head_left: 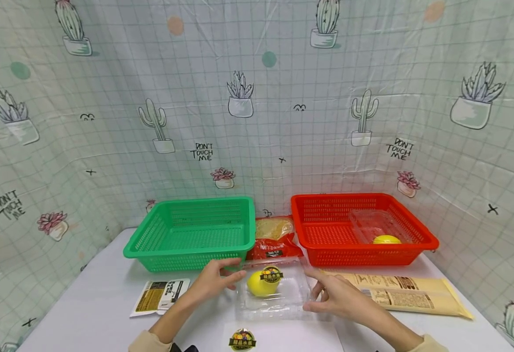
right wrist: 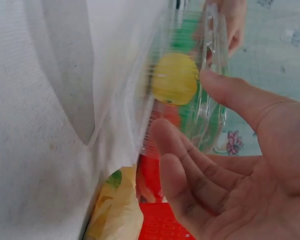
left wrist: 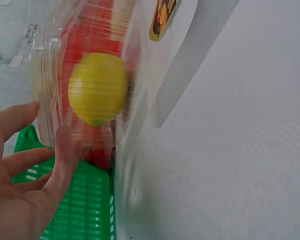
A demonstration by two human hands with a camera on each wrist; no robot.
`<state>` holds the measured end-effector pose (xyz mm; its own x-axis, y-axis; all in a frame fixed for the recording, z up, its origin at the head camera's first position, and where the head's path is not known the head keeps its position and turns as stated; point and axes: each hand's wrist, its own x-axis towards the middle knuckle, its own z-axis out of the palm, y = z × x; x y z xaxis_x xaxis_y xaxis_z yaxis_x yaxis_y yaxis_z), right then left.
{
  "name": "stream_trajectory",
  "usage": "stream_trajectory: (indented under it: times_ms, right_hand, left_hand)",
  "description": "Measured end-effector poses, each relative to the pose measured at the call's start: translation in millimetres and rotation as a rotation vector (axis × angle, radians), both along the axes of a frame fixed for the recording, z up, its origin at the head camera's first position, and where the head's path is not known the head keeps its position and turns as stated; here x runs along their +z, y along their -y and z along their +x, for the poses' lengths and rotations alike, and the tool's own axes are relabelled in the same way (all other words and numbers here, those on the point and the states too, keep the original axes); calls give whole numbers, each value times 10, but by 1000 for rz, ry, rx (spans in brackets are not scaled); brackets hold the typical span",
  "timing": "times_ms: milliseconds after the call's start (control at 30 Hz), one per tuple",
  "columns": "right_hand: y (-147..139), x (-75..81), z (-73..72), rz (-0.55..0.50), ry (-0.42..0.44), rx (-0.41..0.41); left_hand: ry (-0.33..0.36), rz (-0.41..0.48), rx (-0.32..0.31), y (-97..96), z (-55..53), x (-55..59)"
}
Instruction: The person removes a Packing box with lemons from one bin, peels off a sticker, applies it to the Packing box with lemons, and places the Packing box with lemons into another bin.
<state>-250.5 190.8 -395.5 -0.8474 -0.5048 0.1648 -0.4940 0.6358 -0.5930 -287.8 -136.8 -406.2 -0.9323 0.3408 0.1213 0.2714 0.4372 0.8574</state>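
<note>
A clear plastic fruit box [head_left: 279,308] sits in front of me with a yellow lemon [head_left: 259,284] inside. On its lid is a round sticker [head_left: 271,275] with a black band. At the box's left side is my left hand [head_left: 215,282], its fingertips against or very near the plastic and its fingers fairly straight. On the opposite side, my right hand [head_left: 338,298] has its thumb at the rim [right wrist: 217,112] and its other fingers loosely bent beside the wall. Neither hand visibly wraps around the box. A white sheet [head_left: 296,337] with a matching sticker [head_left: 242,339] lies just nearer to me.
Behind the box stand a green basket [head_left: 191,264] and a red basket [head_left: 367,259]; the red one holds another clear box [head_left: 375,225] with a lemon [head_left: 386,239]. A red bag [head_left: 274,247] lies between them. Packets lie left [head_left: 160,296] and right [head_left: 415,293].
</note>
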Motion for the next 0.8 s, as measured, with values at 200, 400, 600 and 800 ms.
stream_trajectory:
  times_ms: [200,400,600,800]
  right_hand:
    - [-9,3,18,-11,-3,26]
    - [-24,31,25,0,-15,34]
    - [-28,123,63,-9,24,18]
    - [-63,226,78,-9,30,21]
  left_hand:
    - [35,-3,-11,17,1,28]
    - [23,-11,-27,27,-2,71]
    - [-2,-17,-26,32,-1,130]
    - [-10,50,-73,72,20,207]
